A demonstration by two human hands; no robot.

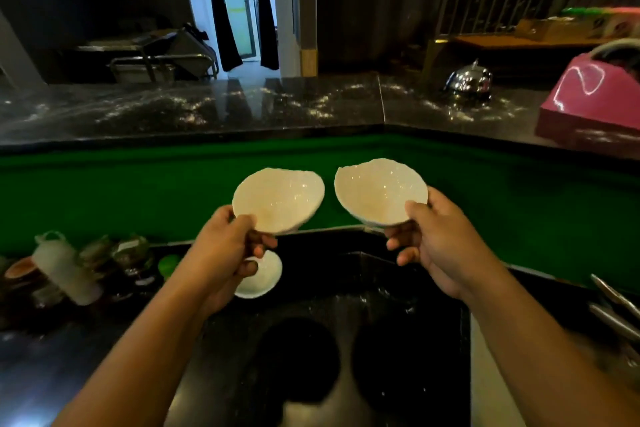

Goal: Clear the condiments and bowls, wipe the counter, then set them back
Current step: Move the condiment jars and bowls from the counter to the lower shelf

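Note:
My left hand holds a shallow white bowl by its near rim, raised above the dark lower counter. A second white bowl is gripped the same way by my right hand, level with the first and just apart from it. A third small white bowl sits on the counter below my left hand, partly hidden by my fingers. Several condiment jars and bottles cluster at the left of the counter, among them a white bottle and a green-lidded one.
A green panel rises behind the lower counter up to a glossy black upper counter. On it stand a shiny metal kettle and a pink box. Metal tongs lie at the right edge.

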